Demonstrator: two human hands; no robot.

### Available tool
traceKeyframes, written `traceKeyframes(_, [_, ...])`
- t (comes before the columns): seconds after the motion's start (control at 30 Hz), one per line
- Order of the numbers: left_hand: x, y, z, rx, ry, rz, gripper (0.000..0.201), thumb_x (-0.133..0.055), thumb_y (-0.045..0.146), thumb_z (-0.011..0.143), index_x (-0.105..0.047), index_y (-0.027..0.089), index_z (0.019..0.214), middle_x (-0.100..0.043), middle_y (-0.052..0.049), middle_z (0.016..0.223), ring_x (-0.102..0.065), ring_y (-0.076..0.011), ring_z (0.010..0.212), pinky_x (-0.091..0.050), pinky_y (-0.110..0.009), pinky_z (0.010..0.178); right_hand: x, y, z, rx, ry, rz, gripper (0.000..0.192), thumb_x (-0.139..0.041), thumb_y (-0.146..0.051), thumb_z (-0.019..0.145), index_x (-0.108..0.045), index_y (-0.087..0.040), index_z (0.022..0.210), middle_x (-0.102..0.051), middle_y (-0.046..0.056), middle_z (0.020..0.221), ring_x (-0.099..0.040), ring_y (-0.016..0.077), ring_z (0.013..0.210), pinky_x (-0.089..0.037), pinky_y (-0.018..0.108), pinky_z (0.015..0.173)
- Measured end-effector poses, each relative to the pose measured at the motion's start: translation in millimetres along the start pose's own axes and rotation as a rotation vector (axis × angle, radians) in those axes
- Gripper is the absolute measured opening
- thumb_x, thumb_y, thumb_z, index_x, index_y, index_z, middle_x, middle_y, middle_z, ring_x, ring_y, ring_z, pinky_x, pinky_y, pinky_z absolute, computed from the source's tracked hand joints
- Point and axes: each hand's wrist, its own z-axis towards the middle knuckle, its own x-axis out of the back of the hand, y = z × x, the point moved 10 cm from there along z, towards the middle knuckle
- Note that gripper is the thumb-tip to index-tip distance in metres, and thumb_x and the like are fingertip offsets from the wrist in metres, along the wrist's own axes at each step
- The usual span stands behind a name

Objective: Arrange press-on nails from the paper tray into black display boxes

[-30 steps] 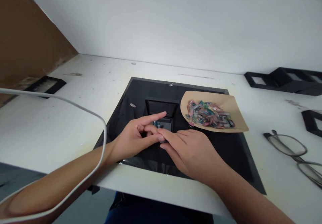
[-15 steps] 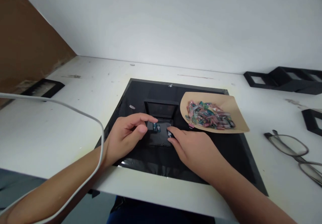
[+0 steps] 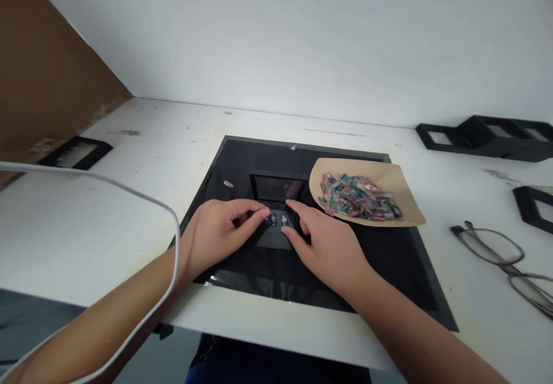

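A small black hinged case (image 3: pixel 276 243) lies with its lid (image 3: pixel 279 188) raised, holding a few blue-green false nails side by side. My left hand (image 3: pixel 220 225) pinches the leftmost false nail (image 3: pixel 268 221) between thumb and forefinger; the fingertips partly cover it. Another false nail (image 3: pixel 273 219) lies just right of that pinch. My right hand (image 3: pixel 330 243) has thumb and forefinger apart at the case's right side. Close to those two tips is a false nail (image 3: pixel 284 219), lying in the case.
A tan paper tray (image 3: pixel 410 200) heaped with pink and green false nails stands on the black mat (image 3: pixel 242 272). One pale nail (image 3: pixel 228 183) lies at the mat's left. A white cable (image 3: pixel 173 217) crosses my left forearm. Glasses (image 3: pixel 492 248) and black frames (image 3: pixel 479 136) are on the right.
My left thumb and forefinger have closed together over the left nail. My right hand has moved slightly left, its nail is nearer the others, and its fingers have parted.
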Motion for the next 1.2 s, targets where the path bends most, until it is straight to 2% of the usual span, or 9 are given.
traceKeyframes(0.17, [12.2,-4.0,4.7,0.034,0.018,0.09,0.047,-0.051,0.054,0.099,-0.074,0.021,0.076,-0.064,0.002,0.059,-0.055,-0.0113,0.052,-0.035,-0.023,0.051,6.0,2.8,-1.7,-0.021,0.057,-0.019,0.036,-0.056,-0.025,0.093,-0.063,-0.017,0.126,-0.072,0.005,0.089,-0.063,0.0184,0.066,-0.04,0.03,0.06])
traceKeyframes(0.27, [17.5,-4.9,6.6,0.011,0.05,0.136,0.037,-0.055,0.051,0.098,-0.078,0.023,0.09,-0.067,0.003,0.061,-0.056,-0.0113,0.051,-0.037,-0.023,0.052,2.7,0.8,-0.3,-0.029,0.073,-0.051,0.034,-0.055,-0.024,0.091,-0.062,-0.017,0.124,-0.074,0.006,0.091,-0.065,0.0193,0.068,-0.039,0.03,0.059])
traceKeyframes(0.37, [16.8,-6.3,7.6,-0.033,0.045,0.167,0.03,-0.061,0.051,0.094,-0.078,0.027,0.1,-0.064,0.005,0.057,-0.054,-0.0102,0.047,-0.037,-0.022,0.05,-4.4,-3.5,1.5,-0.02,0.069,-0.064,0.028,-0.052,-0.027,0.096,-0.062,-0.018,0.121,-0.076,0.007,0.099,-0.07,0.0221,0.08,-0.043,0.031,0.063])
traceKeyframes(0.57, [11.7,-10.7,8.2,-0.042,-0.018,0.221,0.036,-0.06,0.052,0.094,-0.072,0.027,0.118,-0.064,0.006,0.064,-0.053,-0.0103,0.049,-0.038,-0.022,0.051,-9.0,-3.3,2.0,-0.028,0.067,-0.028,0.035,-0.053,-0.029,0.098,-0.06,-0.021,0.132,-0.077,0.007,0.107,-0.073,0.0223,0.086,-0.046,0.031,0.064])
traceKeyframes(0.67, [9.6,-12.3,7.8,-0.015,-0.06,0.234,0.038,-0.06,0.056,0.093,-0.072,0.028,0.115,-0.063,0.005,0.064,-0.054,-0.0113,0.05,-0.037,-0.022,0.051,-7.1,-3.1,1.0,-0.014,0.07,-0.007,0.032,-0.052,-0.029,0.099,-0.065,-0.023,0.128,-0.077,0.006,0.108,-0.073,0.0216,0.087,-0.047,0.031,0.065])
traceKeyframes(0.83, [11.9,-16.8,7.6,0.043,-0.056,0.246,0.038,-0.064,0.059,0.09,-0.073,0.029,0.111,-0.063,0.005,0.064,-0.056,-0.0128,0.054,-0.036,-0.023,0.053,-4.6,-0.7,0.0,-0.019,0.09,0.036,0.04,-0.057,-0.034,0.097,-0.064,-0.023,0.134,-0.076,0.003,0.089,-0.066,0.0171,0.067,-0.041,0.029,0.058])
traceKeyframes(0.93, [9.6,-17.8,8.5,0.046,-0.067,0.227,0.038,-0.066,0.057,0.089,-0.074,0.028,0.111,-0.064,0.004,0.065,-0.056,-0.0125,0.053,-0.036,-0.023,0.053,-5.1,1.2,0.8,-0.025,0.096,0.05,0.04,-0.057,-0.035,0.097,-0.066,-0.026,0.135,-0.075,0.002,0.084,-0.064,0.0156,0.063,-0.039,0.029,0.057])
traceKeyframes(1.1, [-1.2,-23.9,9.3,0.086,-0.155,0.23,0.045,-0.062,0.064,0.088,-0.073,0.029,0.114,-0.065,0.005,0.066,-0.056,-0.0117,0.053,-0.036,-0.023,0.052,-8.3,2.0,2.8,-0.017,0.061,0.076,0.028,-0.054,-0.033,0.1,-0.073,-0.031,0.121,-0.078,-0.001,0.093,-0.069,0.0161,0.077,-0.04,0.029,0.063])
traceKeyframes(1.2, [-2.9,-29.5,8.8,0.144,-0.18,0.245,0.046,-0.06,0.066,0.088,-0.072,0.032,0.117,-0.067,0.006,0.07,-0.058,-0.0116,0.056,-0.038,-0.024,0.056,-8.8,2.2,2.6,-0.032,0.039,0.044,0.023,-0.053,-0.032,0.1,-0.074,-0.03,0.11,-0.076,-0.002,0.085,-0.068,0.016,0.074,-0.034,0.028,0.06])
